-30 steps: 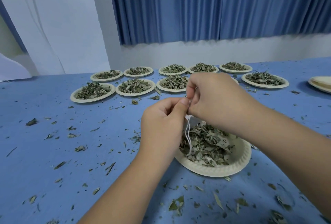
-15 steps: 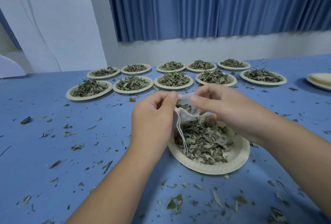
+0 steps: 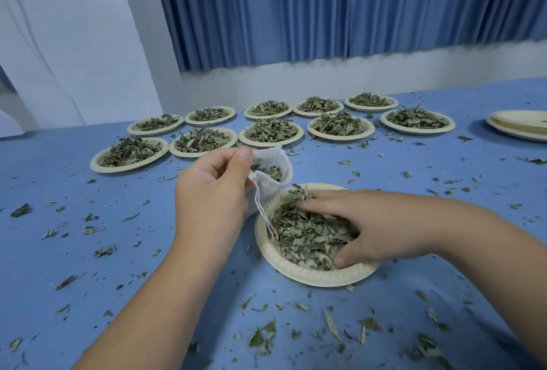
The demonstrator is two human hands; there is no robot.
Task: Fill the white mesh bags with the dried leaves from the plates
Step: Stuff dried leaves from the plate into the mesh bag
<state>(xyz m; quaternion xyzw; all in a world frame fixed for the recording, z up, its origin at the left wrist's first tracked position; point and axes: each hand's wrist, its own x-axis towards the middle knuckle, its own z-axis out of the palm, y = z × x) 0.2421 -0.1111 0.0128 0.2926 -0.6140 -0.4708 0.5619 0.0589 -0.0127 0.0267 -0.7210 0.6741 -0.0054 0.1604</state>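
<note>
- We look down on a blue table (image 3: 59,251), littered from edge to edge with loose leaf scraps (image 3: 262,337).
- Nearest us, one paper plate (image 3: 296,272) heaped with dried leaves sits on it.
- Farther back, ten more heaped plates (image 3: 118,169) stand in two rows of five.
- At the far right, we see a stack (image 3: 521,127) of bare plates.

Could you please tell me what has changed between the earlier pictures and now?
The right hand has let go of the white mesh bag and moved down to the near plate, where it now lies on the dried leaves. The left hand keeps its pinch on the bag's rim and now holds it alone, mouth open. The plates behind are untouched.
</note>
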